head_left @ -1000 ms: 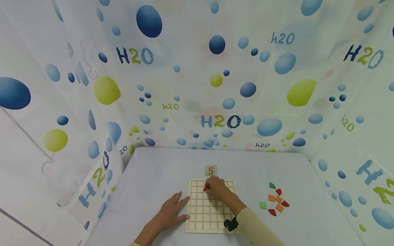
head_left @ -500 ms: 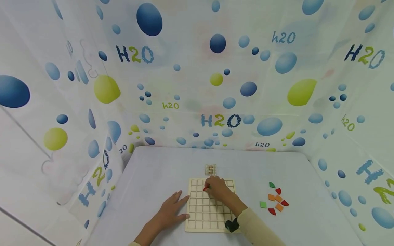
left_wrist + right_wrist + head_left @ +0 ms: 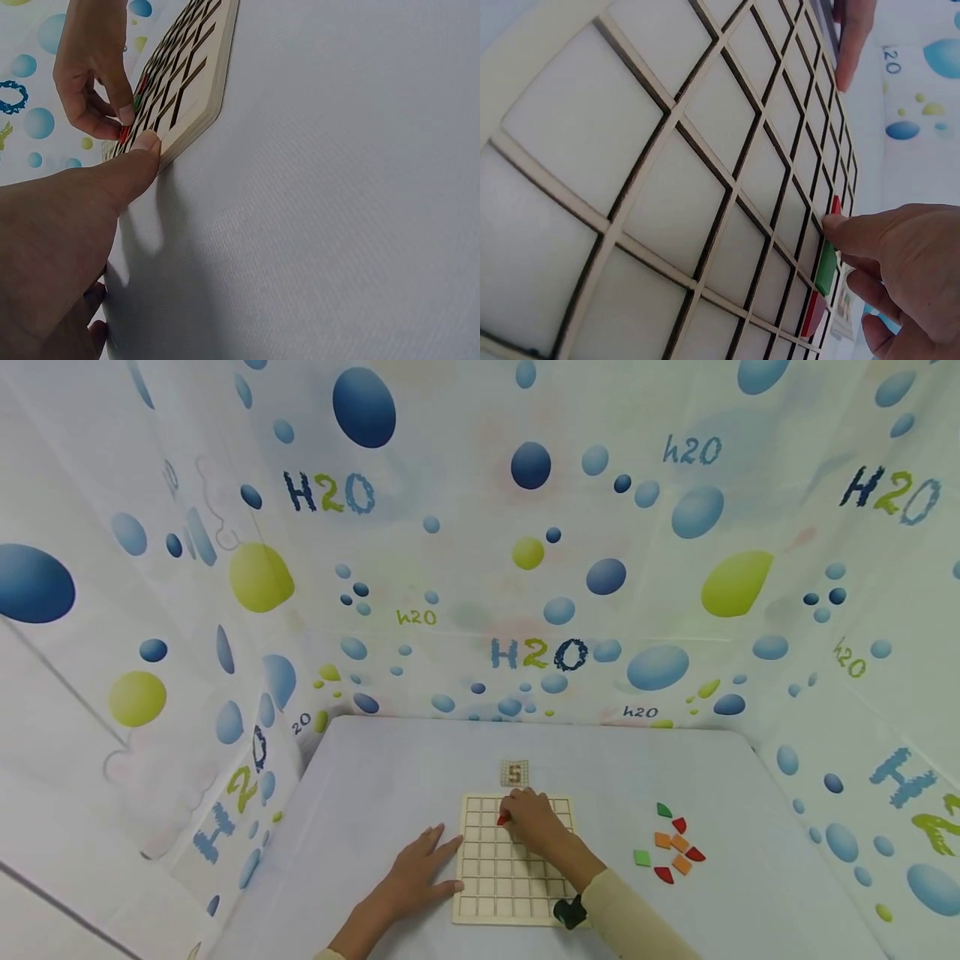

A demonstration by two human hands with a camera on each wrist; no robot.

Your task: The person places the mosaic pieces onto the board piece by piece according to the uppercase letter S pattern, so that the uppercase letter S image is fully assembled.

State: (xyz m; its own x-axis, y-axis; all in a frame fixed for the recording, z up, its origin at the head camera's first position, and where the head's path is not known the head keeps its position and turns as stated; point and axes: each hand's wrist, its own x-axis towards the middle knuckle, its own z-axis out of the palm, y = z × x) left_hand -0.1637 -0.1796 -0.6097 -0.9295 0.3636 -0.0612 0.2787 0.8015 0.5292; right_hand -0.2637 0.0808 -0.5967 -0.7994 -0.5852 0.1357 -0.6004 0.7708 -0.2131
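A square wooden grid board (image 3: 510,922) lies on the table in front of the person. Over its far rows, the right hand (image 3: 534,820) pinches a small red tile (image 3: 502,819) between thumb and finger, right at a cell. In the right wrist view, a green tile (image 3: 826,268) and another red tile (image 3: 814,313) with a curved side sit in cells beside that thumb. The left hand (image 3: 411,875) rests with spread fingers at the board's left side. Its thumb (image 3: 142,154) touches the board's edge in the left wrist view.
Loose tiles lie right of the board: orange squares (image 3: 662,840), red quarter-rounds (image 3: 696,854), a green quarter-round (image 3: 663,810) and a light green square (image 3: 642,857). A small patterned card (image 3: 514,773) lies beyond the board. A black wrist camera (image 3: 570,912) overhangs the board's near right corner.
The right hand stays at the same cell with the red tile, its wrist shifting only slightly rightward. The left hand has not moved.
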